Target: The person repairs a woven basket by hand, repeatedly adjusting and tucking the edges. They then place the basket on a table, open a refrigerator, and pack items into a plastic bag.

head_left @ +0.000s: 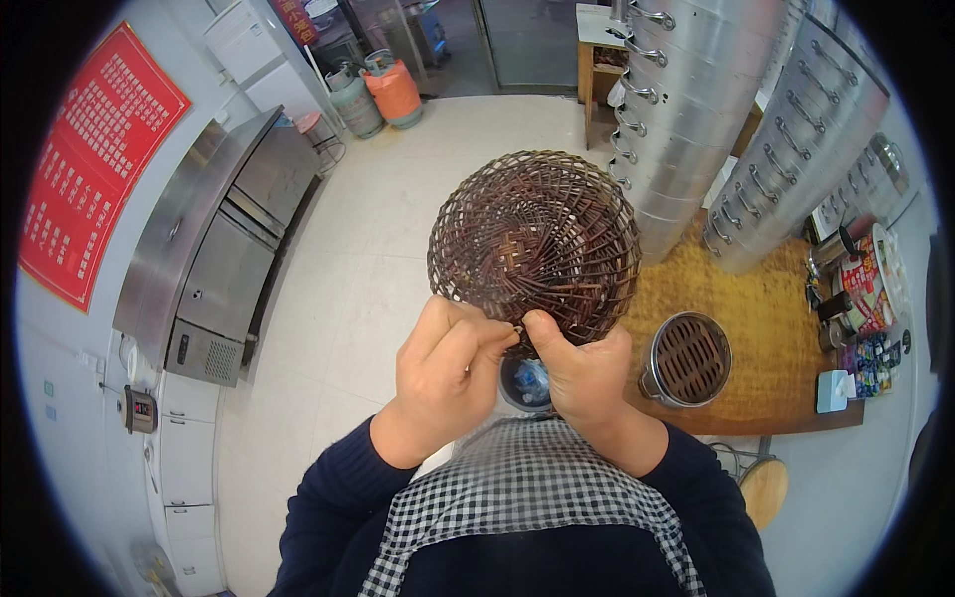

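In the head view, the left hand [438,373] and right hand [597,378] pinch the near edge of a round brown wicker basket [537,234], fingertips nearly together. The basket spreads out just past the fingers. Right of them is a wooden table [781,343].

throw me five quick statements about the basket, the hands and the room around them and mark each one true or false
1. The left hand and the right hand are both at the near edge of the wicker basket. True.
2. The apron is plain red. False: the apron is black-and-white checked.
3. A round metal pot with a slatted top is on the wooden table. True.
4. The orange gas bottle stands on the wooden table. False: it stands on the floor.
5. The tall metal stacks are left of the wicker basket. False: they are right of it.
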Tool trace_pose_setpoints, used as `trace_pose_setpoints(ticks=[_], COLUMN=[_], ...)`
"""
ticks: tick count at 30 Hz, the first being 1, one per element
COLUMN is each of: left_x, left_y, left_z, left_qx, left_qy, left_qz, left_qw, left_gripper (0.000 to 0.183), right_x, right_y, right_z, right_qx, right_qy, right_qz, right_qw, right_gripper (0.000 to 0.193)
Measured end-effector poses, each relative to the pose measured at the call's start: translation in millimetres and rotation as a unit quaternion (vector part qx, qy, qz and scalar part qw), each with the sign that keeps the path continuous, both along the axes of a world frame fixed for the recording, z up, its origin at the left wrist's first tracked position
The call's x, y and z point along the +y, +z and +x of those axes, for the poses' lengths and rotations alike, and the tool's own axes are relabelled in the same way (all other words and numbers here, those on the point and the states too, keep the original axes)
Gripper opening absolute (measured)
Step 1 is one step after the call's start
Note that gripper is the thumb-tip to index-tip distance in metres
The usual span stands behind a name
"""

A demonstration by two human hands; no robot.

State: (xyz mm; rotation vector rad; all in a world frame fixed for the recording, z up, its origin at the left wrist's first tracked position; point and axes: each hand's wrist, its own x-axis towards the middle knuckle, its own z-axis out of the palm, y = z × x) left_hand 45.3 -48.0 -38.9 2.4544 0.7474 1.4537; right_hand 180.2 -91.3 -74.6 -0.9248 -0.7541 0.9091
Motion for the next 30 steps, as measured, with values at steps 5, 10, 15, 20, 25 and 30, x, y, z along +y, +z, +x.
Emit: trace_pose_setpoints(ticks=[5, 10, 15, 20, 25, 30], left_x=[-1.0, -4.2, -0.2, 27.7, 35.6, 27.8], left_y=[1.0, 0.1, 5.1, 16.1, 12.3, -0.3], left_z=[0.9, -2.1, -18.3, -33.0, -33.5, -16.3], left_qx=[0.047, 0.008, -0.022, -0.213, -0.335, -0.449], left_qy=[-0.034, -0.035, -0.011, 0.014, -0.16, -0.1], left_qz=[0.009, -0.053, -0.027, -0.122, -0.283, -0.351], left_qw=[0.998, 0.998, 0.999, 0.969, 0.884, 0.815], left_gripper=[0.015, 0.017, 0.015, 0.012, 0.011, 0.013], right_x=[-1.2, 3.9, 12.6, 24.6, 35.3, 37.1], right_y=[-2.7, -2.1, 2.2, 10.4, 24.5, 10.7], right_z=[1.8, 1.0, 22.9, 54.0, 61.9, 35.0], right_qx=[-0.021, 0.027, 0.049, -0.027, 0.113, 0.275], right_qy=[0.003, -0.021, 0.042, 0.125, 0.296, 0.394], right_qz=[-0.036, -0.013, 0.061, 0.145, 0.127, 0.173], right_qw=[0.999, 0.999, 0.996, 0.981, 0.94, 0.86], right_gripper=[0.018, 0.014, 0.024, 0.033, 0.049, 0.057])
